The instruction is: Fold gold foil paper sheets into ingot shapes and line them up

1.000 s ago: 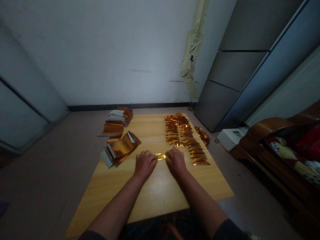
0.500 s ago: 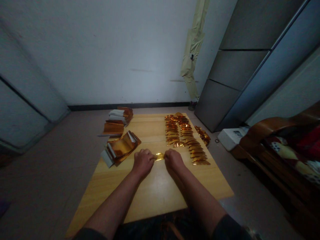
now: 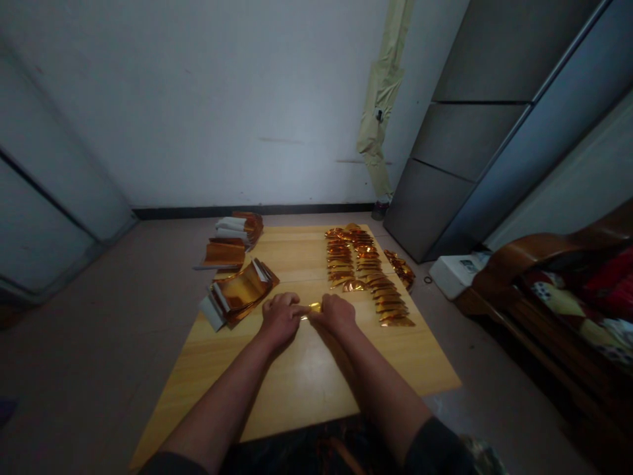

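Between my two hands is a small folded piece of gold foil paper point(image 3: 315, 307), low over the middle of the wooden table. My left hand point(image 3: 281, 318) is closed, its thumb and fingers pressed on the paper's left end. Closed as well, my right hand point(image 3: 337, 315) grips the right end, with its thumb reaching left along the near edge. Both hands hide much of the paper. Left of my left hand lies a curved stack of gold foil sheets point(image 3: 242, 288) with pale backs. Rows of folded gold foil pieces point(image 3: 386, 293) overlap to the right of my right hand.
The wooden table point(image 3: 297, 396) stands before a wall. More foil sheets point(image 3: 225, 253) lie at its back left, jutting past the edge. Beyond the right edge sits a heap of gold foil pieces point(image 3: 400, 269). A grey refrigerator point(image 3: 440, 178) and a wooden seat point(image 3: 539, 251) stand at right.
My right hand has shifted slightly left, closer to my left hand, and its thumb now lies along the paper's near edge. Less of the foil shows between the hands.
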A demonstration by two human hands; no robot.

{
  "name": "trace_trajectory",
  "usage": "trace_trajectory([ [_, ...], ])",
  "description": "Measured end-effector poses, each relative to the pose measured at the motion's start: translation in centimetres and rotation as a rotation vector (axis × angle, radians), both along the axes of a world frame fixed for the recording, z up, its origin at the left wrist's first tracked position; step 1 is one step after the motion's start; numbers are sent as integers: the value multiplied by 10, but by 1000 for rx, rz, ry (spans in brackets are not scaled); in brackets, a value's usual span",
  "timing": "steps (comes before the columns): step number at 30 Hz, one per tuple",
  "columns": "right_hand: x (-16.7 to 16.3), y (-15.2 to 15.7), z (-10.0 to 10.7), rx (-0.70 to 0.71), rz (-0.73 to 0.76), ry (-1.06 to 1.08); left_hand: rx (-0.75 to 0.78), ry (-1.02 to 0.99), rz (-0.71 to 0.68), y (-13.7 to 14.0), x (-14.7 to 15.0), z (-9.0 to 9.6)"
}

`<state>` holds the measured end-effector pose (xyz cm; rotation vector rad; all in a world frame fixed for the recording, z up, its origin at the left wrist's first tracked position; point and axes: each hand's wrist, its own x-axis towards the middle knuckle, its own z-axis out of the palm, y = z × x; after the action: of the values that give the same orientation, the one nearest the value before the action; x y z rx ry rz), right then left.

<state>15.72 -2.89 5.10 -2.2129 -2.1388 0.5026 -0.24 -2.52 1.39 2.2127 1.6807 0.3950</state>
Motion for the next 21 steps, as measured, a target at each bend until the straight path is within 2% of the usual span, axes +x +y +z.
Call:
trace_trajectory([
  [5, -4, -2, 1, 24, -20, -14, -6, 1, -25, 1, -4, -1],
  [13, 19, 0, -6, -9, 58, 97, -3, -26, -34, -1, -1, 5],
  [21, 21, 1, -16, 57, 35, 105, 8, -72, -7, 0, 12, -4],
])
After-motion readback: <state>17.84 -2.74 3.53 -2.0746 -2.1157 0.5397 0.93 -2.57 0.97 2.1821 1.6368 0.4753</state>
